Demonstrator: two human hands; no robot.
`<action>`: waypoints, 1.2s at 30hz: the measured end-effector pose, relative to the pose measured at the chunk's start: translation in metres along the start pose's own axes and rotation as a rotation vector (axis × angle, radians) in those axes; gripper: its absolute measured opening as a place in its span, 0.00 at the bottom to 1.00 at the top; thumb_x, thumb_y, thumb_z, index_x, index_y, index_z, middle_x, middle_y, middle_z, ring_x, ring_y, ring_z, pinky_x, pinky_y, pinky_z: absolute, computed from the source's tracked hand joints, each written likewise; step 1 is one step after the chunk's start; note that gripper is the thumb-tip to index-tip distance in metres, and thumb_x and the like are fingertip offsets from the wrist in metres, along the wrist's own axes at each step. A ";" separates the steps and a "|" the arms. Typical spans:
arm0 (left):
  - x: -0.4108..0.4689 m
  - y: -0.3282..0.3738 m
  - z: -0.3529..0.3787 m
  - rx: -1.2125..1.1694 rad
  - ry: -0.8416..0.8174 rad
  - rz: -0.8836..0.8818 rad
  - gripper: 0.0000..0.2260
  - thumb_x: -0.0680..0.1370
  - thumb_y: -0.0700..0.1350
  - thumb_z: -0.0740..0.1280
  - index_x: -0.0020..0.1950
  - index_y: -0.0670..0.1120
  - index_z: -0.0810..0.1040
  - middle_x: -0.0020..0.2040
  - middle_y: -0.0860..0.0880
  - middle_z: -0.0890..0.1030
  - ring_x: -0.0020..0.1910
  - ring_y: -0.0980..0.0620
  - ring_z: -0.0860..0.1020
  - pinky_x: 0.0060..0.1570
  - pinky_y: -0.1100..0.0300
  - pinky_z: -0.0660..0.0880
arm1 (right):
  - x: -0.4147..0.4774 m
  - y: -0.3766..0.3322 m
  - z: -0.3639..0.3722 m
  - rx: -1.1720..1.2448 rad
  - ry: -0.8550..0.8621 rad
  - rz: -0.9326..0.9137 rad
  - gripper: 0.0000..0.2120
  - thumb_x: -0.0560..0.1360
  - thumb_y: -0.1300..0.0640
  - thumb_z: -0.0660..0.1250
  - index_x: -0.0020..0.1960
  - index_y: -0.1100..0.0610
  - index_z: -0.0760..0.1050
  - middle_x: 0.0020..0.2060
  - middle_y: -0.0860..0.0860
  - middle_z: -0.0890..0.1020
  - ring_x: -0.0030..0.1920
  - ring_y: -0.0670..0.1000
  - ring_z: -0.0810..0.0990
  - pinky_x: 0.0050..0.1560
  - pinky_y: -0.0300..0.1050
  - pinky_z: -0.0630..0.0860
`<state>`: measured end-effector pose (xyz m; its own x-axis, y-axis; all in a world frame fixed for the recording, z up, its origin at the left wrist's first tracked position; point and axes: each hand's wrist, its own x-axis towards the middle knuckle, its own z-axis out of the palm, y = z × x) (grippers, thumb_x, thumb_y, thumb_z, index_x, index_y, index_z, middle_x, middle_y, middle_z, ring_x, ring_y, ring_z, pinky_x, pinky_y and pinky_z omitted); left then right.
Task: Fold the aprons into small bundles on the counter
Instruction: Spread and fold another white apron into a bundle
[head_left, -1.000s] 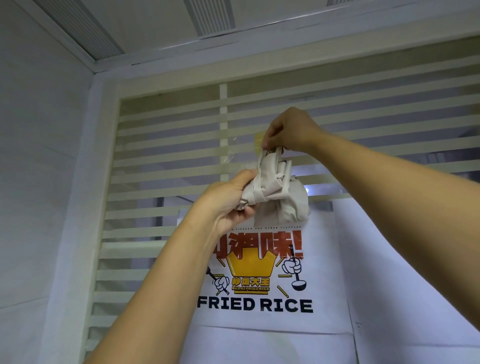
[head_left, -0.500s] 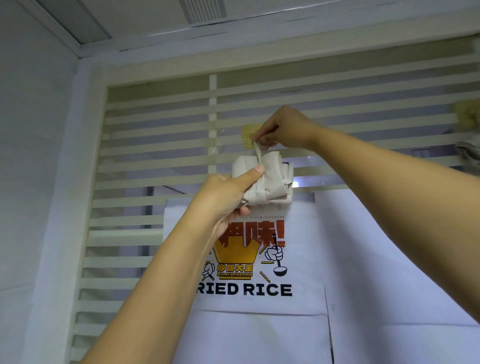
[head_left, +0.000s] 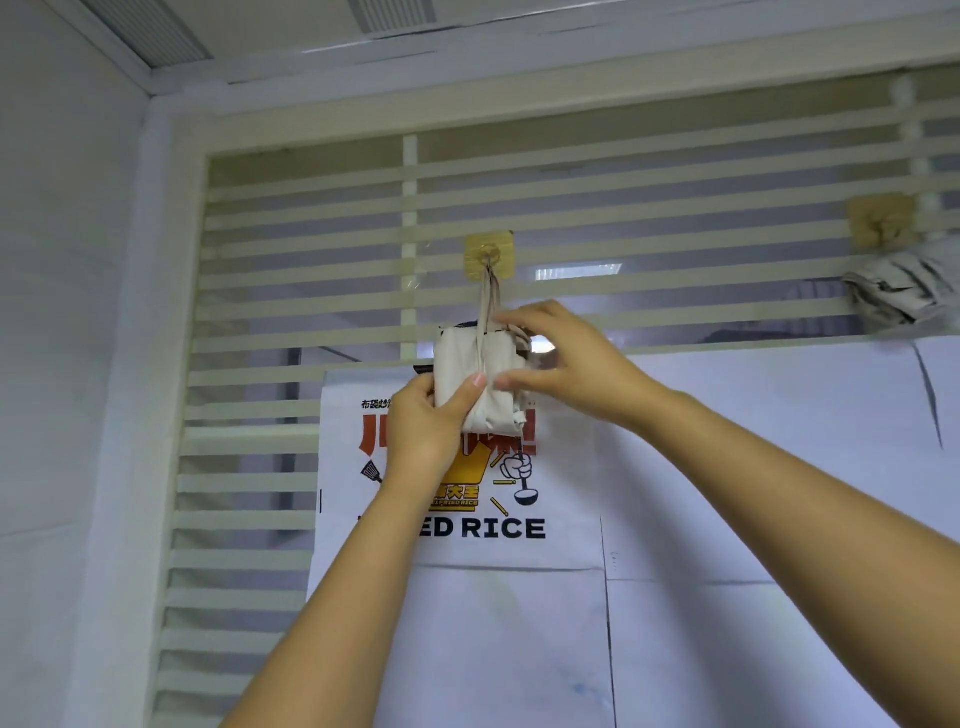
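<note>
Left grip (head_left: 421, 431), right grip (head_left: 566, 364) clasp apron bundle (head_left: 458, 364).

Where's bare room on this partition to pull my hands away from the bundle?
Free: striped glass between the middle hook and right hook, and left of the apron bundle to the white frame. Crowded: far right, where a second bundle hangs, and around left hand and right hand.

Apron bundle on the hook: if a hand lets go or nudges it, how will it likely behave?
Probably soft and squashy: the apron bundle is creased, folded cloth gripped by the left hand. Likely light, since it hangs by one thin strap from a small stick-on hook. Nudged, it would probably swing rather than roll.
</note>
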<state>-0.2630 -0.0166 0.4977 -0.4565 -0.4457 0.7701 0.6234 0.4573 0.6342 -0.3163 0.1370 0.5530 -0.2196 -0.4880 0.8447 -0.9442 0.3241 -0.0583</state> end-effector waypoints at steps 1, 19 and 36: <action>-0.002 -0.003 0.003 -0.010 0.031 -0.012 0.13 0.75 0.50 0.71 0.54 0.45 0.76 0.46 0.48 0.82 0.40 0.56 0.79 0.35 0.67 0.72 | -0.006 0.004 0.004 -0.006 -0.021 0.007 0.32 0.70 0.47 0.74 0.71 0.48 0.67 0.66 0.48 0.69 0.64 0.47 0.70 0.64 0.43 0.70; -0.027 0.014 -0.011 0.165 -0.033 -0.102 0.35 0.74 0.55 0.70 0.75 0.45 0.59 0.71 0.44 0.67 0.67 0.48 0.69 0.54 0.62 0.66 | -0.036 -0.036 -0.003 -0.085 0.090 0.061 0.29 0.76 0.50 0.67 0.75 0.49 0.62 0.73 0.51 0.62 0.72 0.51 0.63 0.64 0.39 0.59; -0.270 -0.047 -0.067 0.229 -0.382 -0.222 0.11 0.75 0.54 0.69 0.42 0.48 0.73 0.23 0.50 0.64 0.22 0.55 0.62 0.23 0.66 0.60 | -0.280 -0.083 0.044 -0.294 -0.192 0.297 0.15 0.80 0.44 0.57 0.60 0.51 0.71 0.37 0.47 0.81 0.33 0.48 0.72 0.37 0.44 0.67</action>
<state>-0.1268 0.0309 0.2556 -0.7889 -0.2573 0.5580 0.3488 0.5601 0.7515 -0.1868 0.2114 0.2979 -0.5381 -0.4718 0.6985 -0.7298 0.6754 -0.1061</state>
